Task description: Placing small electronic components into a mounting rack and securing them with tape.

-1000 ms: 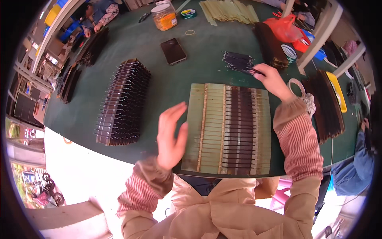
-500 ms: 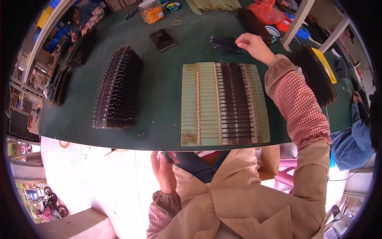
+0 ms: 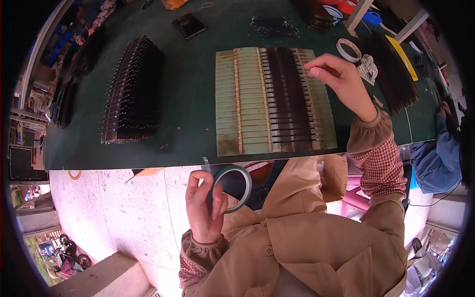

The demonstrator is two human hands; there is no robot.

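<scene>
At the lower centre of the frame, the person's left hand holds a dark green roll of adhesive tape in front of the table's near edge. The fingers curl around one side of the ring, and a short clear strip stands up by the fingertips; gripped this way, the roll seems to leave that end free.

Right of centre, the right hand hangs over the right side of a pale green, ridged rectangular board. Its thumb and forefinger come close together; whether they meet or pinch anything small cannot be told. The board lies flat near the front of the dark green table, probably for easy reach. Dark brown strips run down it, crossed by thin dark rods that the ridges appear to keep spaced.

A tall dark stack of similar-looking strips stands at left, apart from the board, leaving room around it.

Of the containers, an orange-coloured one is cut off by the top edge, a blue plastic one sits at upper right, and a brown cardboard box stands below the table edge; their contents cannot be made out.
</scene>
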